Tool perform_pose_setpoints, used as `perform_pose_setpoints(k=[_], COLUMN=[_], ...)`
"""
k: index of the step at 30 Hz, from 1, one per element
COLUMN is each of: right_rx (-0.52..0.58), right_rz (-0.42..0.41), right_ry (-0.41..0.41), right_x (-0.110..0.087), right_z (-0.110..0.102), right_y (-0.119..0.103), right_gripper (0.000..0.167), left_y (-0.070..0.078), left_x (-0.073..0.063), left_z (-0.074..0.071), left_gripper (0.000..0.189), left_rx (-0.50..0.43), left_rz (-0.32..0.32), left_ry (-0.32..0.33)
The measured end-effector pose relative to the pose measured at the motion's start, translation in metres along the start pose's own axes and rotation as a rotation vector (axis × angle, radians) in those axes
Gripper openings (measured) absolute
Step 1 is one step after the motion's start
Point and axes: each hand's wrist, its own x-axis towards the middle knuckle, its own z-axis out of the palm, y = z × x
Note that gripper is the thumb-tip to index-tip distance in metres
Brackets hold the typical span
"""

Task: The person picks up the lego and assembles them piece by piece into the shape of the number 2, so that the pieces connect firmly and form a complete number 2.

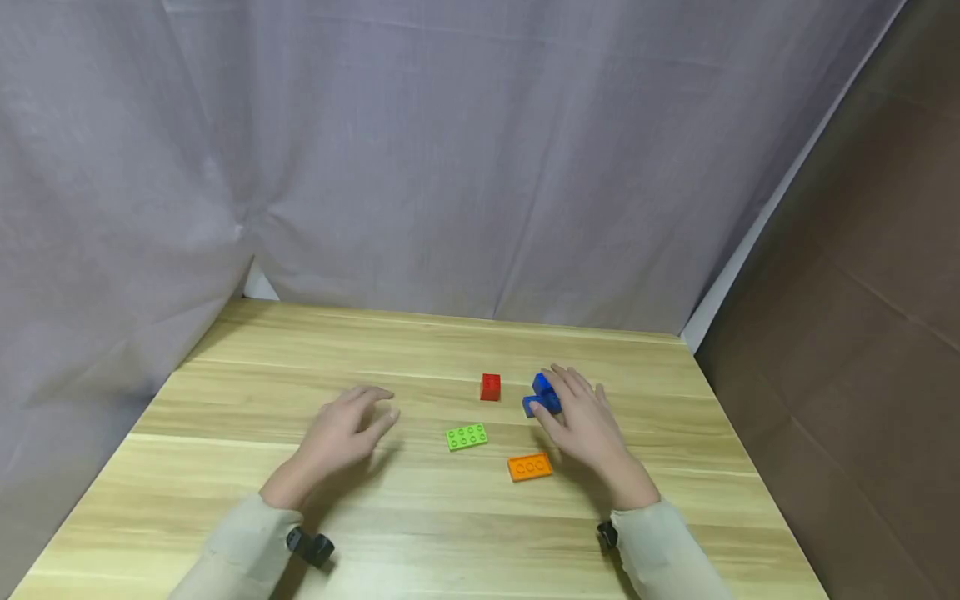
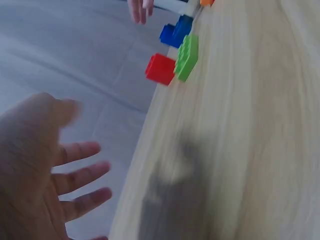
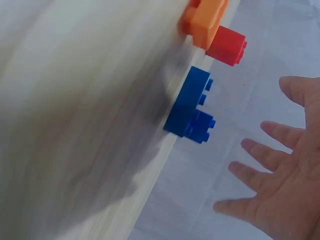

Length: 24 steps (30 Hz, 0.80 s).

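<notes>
My left hand (image 1: 347,429) hovers over the table left of a flat lime-green brick (image 1: 467,437), fingers spread and holding nothing. In the left wrist view its fingers (image 2: 82,179) are apart from every brick. My right hand (image 1: 585,421) is held above the blue bricks (image 3: 187,102), partly covering them in the head view. From the right wrist, its straight, spread fingers (image 3: 270,155) show a gap to the blue bricks. A small blue brick (image 3: 201,126) sits on one end of a longer one, studs showing.
A red brick (image 1: 491,387) stands on the table (image 1: 390,533) between the hands, behind the green one. An orange brick (image 1: 529,467) lies nearer the front. Grey cloth (image 1: 420,167) hangs along the back and left, brown cloth (image 1: 847,333) at the right.
</notes>
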Motion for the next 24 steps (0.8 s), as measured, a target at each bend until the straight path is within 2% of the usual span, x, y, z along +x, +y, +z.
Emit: perform_pose_setpoints(k=[4, 7, 10, 13, 19, 24], right_rx=[0.060, 0.098, 0.129, 0.150, 0.175, 0.185], right_rz=[-0.044, -0.048, -0.056, -0.067, -0.058, -0.041], right_ry=[0.017, -0.002, -0.033, -0.059, -0.094, -0.128], right_x=[0.010, 0.018, 0.025, 0.031, 0.043, 0.050], right_z=[0.002, 0.006, 0.009, 0.012, 0.019, 0.023], right_y=[-0.008, -0.016, -0.024, -0.030, -0.037, -0.042], right_gripper=[0.060, 0.059, 0.057, 0.054, 0.053, 0.055], left_y=[0.009, 0.015, 0.019, 0.022, 0.028, 0.030], left_x=[0.002, 0.004, 0.006, 0.007, 0.012, 0.016], left_z=[0.011, 0.025, 0.040, 0.052, 0.067, 0.077], left_gripper=[0.053, 0.048, 0.044, 0.047, 0.057, 0.053], left_rx=[-0.102, -0.109, -0.067, -0.031, -0.035, 0.001], left_rz=[-0.056, -0.061, -0.004, 0.048, 0.089, 0.114], left_ry=[-0.062, -0.107, -0.129, -0.132, -0.122, -0.107])
